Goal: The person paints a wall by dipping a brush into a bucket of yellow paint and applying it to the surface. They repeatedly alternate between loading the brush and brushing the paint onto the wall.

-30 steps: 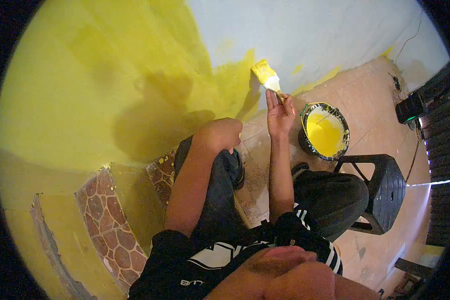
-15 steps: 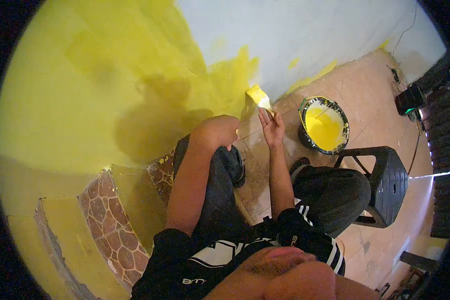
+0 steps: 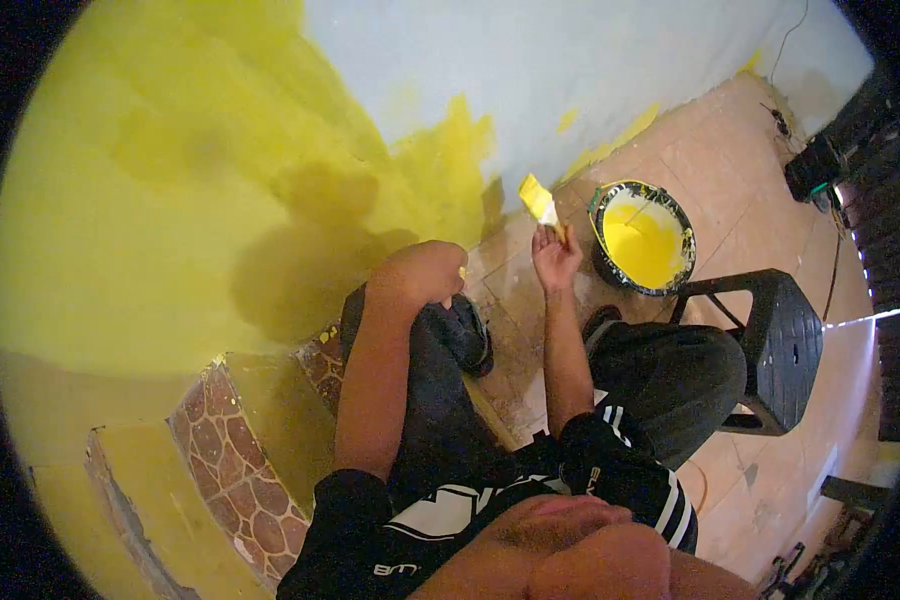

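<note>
Head view: a black stool (image 3: 785, 355) stood beside the bucket (image 3: 604, 264), on its near right side. Stone-patterned steps (image 3: 228, 440) were located well left of the bucket; the partly yellow, partly white wall (image 3: 170, 210) rose beyond it. The paintbrush (image 3: 539, 201) was positioned just left of the bucket, tilted, with yellow-coated bristles and a white section above the handle. The right hand (image 3: 557, 264) held that handle in its grip. Farther left, the left hand (image 3: 435, 274) showed hidden fingers; its grip state could not be determined. The splattered bucket contained yellow paint (image 3: 645, 252).
</note>
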Demonstrator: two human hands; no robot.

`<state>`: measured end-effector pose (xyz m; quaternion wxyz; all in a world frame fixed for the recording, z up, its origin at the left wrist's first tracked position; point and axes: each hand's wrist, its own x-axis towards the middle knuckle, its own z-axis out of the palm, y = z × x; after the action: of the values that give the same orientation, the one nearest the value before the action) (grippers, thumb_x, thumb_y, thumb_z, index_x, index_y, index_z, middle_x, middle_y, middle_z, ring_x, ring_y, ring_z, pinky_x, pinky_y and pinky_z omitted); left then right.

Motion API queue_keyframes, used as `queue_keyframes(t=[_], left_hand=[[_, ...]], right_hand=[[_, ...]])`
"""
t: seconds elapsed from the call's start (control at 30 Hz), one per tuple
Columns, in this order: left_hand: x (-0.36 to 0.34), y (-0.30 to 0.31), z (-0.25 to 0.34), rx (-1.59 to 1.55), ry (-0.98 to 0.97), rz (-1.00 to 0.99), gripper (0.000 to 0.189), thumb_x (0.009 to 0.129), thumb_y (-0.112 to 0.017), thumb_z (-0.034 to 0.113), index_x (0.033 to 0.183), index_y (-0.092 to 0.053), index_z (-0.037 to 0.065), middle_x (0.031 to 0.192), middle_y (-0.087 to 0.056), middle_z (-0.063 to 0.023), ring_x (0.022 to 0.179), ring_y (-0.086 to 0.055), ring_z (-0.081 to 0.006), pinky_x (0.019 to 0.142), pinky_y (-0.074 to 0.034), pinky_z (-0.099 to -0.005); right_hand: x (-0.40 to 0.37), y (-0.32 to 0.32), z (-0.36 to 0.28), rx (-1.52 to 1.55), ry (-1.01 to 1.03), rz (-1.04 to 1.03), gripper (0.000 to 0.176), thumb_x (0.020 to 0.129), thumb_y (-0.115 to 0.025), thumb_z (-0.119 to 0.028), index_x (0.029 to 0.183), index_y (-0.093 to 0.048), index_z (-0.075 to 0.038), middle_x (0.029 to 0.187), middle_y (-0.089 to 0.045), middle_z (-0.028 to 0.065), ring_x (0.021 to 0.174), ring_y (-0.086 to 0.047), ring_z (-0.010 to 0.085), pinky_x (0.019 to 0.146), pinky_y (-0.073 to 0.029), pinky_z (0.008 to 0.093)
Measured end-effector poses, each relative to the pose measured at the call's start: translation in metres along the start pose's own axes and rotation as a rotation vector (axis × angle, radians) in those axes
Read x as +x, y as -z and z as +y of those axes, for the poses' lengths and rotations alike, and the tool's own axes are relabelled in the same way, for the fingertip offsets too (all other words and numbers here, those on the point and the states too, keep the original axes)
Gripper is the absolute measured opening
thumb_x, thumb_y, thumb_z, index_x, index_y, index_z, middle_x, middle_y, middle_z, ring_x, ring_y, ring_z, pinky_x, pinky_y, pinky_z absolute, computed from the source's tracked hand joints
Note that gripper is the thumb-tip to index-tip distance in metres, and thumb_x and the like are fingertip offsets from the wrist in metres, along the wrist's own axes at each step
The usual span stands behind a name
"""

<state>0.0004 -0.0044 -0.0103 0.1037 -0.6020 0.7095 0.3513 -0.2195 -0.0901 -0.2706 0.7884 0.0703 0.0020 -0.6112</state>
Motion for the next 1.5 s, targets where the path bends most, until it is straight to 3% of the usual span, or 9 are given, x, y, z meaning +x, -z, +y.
queue_keyframes(t=[0.13, 0.27, 0.4, 0.47, 0.57, 0.67, 0.87, 1.17, 1.5], left_hand=[[0.000, -0.003, -0.002, 0.027, -0.068, 0.037, 0.016, 0.079, -0.057, 0.018, 0.081, -0.056, 0.003, 0.063, -0.062, -0.0100, 0.063, -0.061, -0.0260, 0.063, -0.046, -0.0405], [-0.004, 0.001, 0.002, 0.001, -0.072, 0.027, 0.016, 0.079, -0.056, 0.019, 0.080, -0.055, 0.002, 0.062, -0.061, -0.0108, 0.062, -0.061, -0.0267, 0.061, -0.046, -0.0407], [0.000, -0.002, 0.001, 0.017, -0.108, 0.009, 0.017, 0.079, -0.055, 0.019, 0.079, -0.054, 0.002, 0.063, -0.061, -0.0116, 0.061, -0.061, -0.0275, 0.059, -0.046, -0.0407], [0.001, 0.000, 0.005, 0.058, -0.071, -0.019, 0.018, 0.080, -0.053, 0.020, 0.078, -0.053, 0.002, 0.064, -0.062, -0.0125, 0.060, -0.060, -0.0277, 0.058, -0.046, -0.0407], [0.002, -0.004, 0.007, 0.090, -0.082, 0.030, 0.020, 0.081, -0.051, 0.022, 0.078, -0.054, 0.002, 0.064, -0.062, -0.0125, 0.059, -0.060, -0.0276, 0.059, -0.046, -0.0406], [0.002, 0.003, 0.020, 0.085, -0.009, -0.073, 0.023, 0.076, -0.048, 0.020, 0.082, -0.059, 0.001, 0.071, -0.064, -0.0150, 0.072, -0.062, -0.0307, 0.071, -0.047, -0.0431], [-0.002, 0.005, 0.023, 0.037, 0.011, -0.040, 0.025, 0.078, -0.049, 0.023, 0.080, -0.059, 0.000, 0.068, -0.062, -0.0137, 0.069, -0.062, -0.0303, 0.071, -0.046, -0.0415], [0.003, 0.011, 0.015, 0.054, -0.042, -0.027, 0.025, 0.082, -0.050, 0.024, 0.084, -0.057, 0.000, 0.069, -0.062, -0.0128, 0.069, -0.062, -0.0287, 0.068, -0.046, -0.0410], [0.002, 0.024, 0.017, -0.033, 0.052, -0.067, 0.024, 0.085, -0.052, 0.026, 0.080, -0.054, 0.003, 0.066, -0.063, -0.0075, 0.066, -0.060, -0.0227, 0.063, -0.044, -0.0367]], right_hand=[[0.020, -0.053, -0.035, -0.216, 0.152, -0.005, 0.024, 0.087, -0.051, -0.030, 0.094, -0.059, -0.008, 0.093, -0.063, 0.0152, 0.082, -0.061, 0.0303, 0.077, -0.051, 0.0411], [0.015, -0.088, -0.087, -0.676, 0.622, 0.256, 0.023, 0.089, -0.047, -0.024, 0.097, -0.053, -0.004, 0.096, -0.061, 0.0173, 0.086, -0.063, 0.0301, 0.073, -0.053, 0.0359], [0.000, -0.084, -0.121, -1.088, 0.984, 0.548, 0.021, 0.089, -0.049, -0.024, 0.090, -0.056, -0.003, 0.082, -0.061, 0.0110, 0.067, -0.061, 0.0211, 0.064, -0.051, 0.0287], [-0.004, -0.047, -0.140, -1.668, 1.188, 0.706, 0.024, 0.088, -0.051, -0.024, 0.082, -0.060, -0.003, 0.072, -0.059, 0.0067, 0.059, -0.053, 0.0145, 0.057, -0.044, 0.0253], [-0.003, 0.017, -0.165, -1.649, 0.904, 0.731, 0.023, 0.085, -0.054, -0.024, 0.079, -0.061, -0.002, 0.072, -0.063, 0.0081, 0.070, -0.059, 0.0172, 0.065, -0.045, 0.0307], [-0.010, 0.010, -0.136, -1.841, 0.909, 0.703, 0.022, 0.085, -0.054, -0.028, 0.083, -0.062, -0.007, 0.076, -0.064, 0.0103, 0.069, -0.060, 0.0215, 0.063, -0.045, 0.0346], [-0.008, -0.010, -0.086, -2.181, 0.800, 0.821, 0.017, 0.085, -0.054, -0.024, 0.091, -0.059, -0.008, 0.080, -0.062, 0.0162, 0.080, -0.058, 0.0358, 0.067, -0.046, 0.0407], [0.000, -0.002, -0.060, -2.321, 0.985, 0.827, 0.010, 0.085, -0.050, -0.016, 0.086, -0.056, -0.008, 0.085, -0.055, 0.0170, 0.078, -0.055, 0.0368, 0.064, -0.043, 0.0436], [0.006, 0.003, -0.028, -2.274, 0.795, 0.846, 0.013, 0.086, -0.050, -0.018, 0.088, -0.055, -0.006, 0.092, -0.054, 0.0205, 0.080, -0.054, 0.0390, 0.067, -0.043, 0.0457]])
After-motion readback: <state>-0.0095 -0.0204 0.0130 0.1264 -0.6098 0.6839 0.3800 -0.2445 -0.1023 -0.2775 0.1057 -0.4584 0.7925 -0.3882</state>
